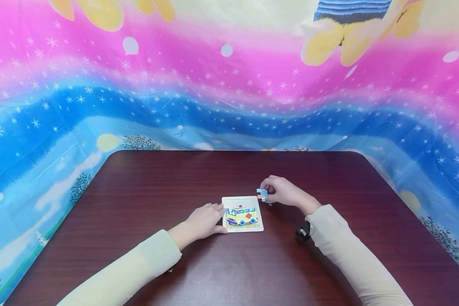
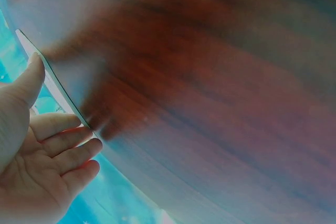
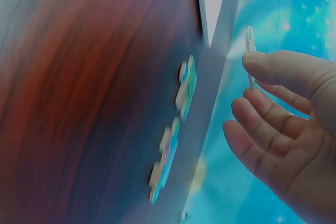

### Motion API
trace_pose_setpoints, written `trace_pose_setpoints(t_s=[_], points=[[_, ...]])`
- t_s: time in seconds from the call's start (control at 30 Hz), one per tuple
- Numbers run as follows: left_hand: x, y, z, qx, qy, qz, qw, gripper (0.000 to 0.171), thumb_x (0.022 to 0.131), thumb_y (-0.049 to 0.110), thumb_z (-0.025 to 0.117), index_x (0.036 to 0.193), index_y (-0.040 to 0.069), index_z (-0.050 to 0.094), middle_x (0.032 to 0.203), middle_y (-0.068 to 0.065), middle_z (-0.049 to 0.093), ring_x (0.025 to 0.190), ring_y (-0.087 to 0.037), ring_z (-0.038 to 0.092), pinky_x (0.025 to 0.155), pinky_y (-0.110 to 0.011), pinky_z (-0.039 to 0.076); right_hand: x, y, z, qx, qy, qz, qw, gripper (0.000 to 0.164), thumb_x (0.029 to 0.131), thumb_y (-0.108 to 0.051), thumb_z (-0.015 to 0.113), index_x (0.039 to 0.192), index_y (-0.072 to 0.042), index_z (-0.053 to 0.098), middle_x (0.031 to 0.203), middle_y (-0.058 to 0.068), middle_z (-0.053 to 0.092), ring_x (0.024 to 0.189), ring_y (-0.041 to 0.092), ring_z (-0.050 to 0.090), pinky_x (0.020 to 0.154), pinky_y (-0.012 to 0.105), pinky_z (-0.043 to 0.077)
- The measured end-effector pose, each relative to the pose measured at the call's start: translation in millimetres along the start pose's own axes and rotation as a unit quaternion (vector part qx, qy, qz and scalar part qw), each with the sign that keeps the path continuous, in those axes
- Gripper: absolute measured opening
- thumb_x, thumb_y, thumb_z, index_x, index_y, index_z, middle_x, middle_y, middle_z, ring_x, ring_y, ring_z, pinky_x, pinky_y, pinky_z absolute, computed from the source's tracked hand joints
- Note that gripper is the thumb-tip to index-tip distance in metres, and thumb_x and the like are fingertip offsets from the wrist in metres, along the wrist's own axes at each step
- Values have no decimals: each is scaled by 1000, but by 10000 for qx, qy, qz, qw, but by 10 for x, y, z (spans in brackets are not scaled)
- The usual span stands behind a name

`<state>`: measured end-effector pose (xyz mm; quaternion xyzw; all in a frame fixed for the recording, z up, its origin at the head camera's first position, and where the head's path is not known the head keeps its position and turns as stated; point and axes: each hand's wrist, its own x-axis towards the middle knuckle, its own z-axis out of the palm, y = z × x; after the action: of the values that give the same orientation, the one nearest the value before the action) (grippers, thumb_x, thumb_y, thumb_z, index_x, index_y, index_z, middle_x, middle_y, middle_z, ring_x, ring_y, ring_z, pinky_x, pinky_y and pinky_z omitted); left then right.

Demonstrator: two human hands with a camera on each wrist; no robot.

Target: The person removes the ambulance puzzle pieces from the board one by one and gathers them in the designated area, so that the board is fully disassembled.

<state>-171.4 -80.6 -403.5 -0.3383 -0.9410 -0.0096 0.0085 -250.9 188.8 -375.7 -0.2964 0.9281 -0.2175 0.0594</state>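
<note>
A white square puzzle tray (image 1: 242,230) lies on the table, its lower part filled with a picture of a yellow ambulance with a red cross; the upper strip is pale. My left hand (image 1: 203,222) rests at its left side, fingers extended along the edge and thumb by the near corner. Just right of the tray, my right hand (image 1: 287,192) pinches a thin puzzle piece (image 3: 250,40) between thumb and fingertip, held edge-on in the right wrist view. One loose puzzle piece (image 3: 188,90) and another piece (image 3: 167,156) lie on the table beside that hand.
The dark red-brown wooden table (image 1: 157,178) has rounded far corners. Behind it hangs a colourful cloth (image 1: 229,93) with snowflakes, reaching down around the table's sides. A black wrist device (image 1: 303,232) sits by the right sleeve.
</note>
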Motion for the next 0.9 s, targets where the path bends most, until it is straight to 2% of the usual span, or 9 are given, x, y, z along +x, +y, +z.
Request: trace_pose_setpoints(t_s=[0.17,0.4,0.63,0.9], points=[[7,-2,0,-7,-30,-33,10000,64,81,48,64,119,-3,57,126,-17,54,116,-29,51,99,-39,38,-99,161,-95,216,41,198,9996,23,81,-3,68,103,-4,61,93,6,54,77,18,54,56,26,50],[12,0,-7,-21,-51,-49,10000,63,81,46,64,120,-3,57,126,-17,53,116,-28,50,99,-38,38,-265,384,-229,136,167,340,9992,25,80,-1,69,104,-4,61,95,6,55,85,23,55,71,35,51],[7,-50,77,-90,265,144,9995,64,82,50,62,117,-3,58,123,-18,55,114,-29,52,98,-37,39,-405,596,-308,17,129,486,9987,24,81,-2,67,104,-2,61,95,8,55,85,25,56,71,38,51],[-3,4,-9,-87,46,54,9999,61,81,44,65,118,-4,57,124,-19,54,115,-29,51,99,-38,38,-507,732,-306,73,16,746,9972,22,82,0,66,103,0,60,95,11,56,83,25,55,68,37,50]])
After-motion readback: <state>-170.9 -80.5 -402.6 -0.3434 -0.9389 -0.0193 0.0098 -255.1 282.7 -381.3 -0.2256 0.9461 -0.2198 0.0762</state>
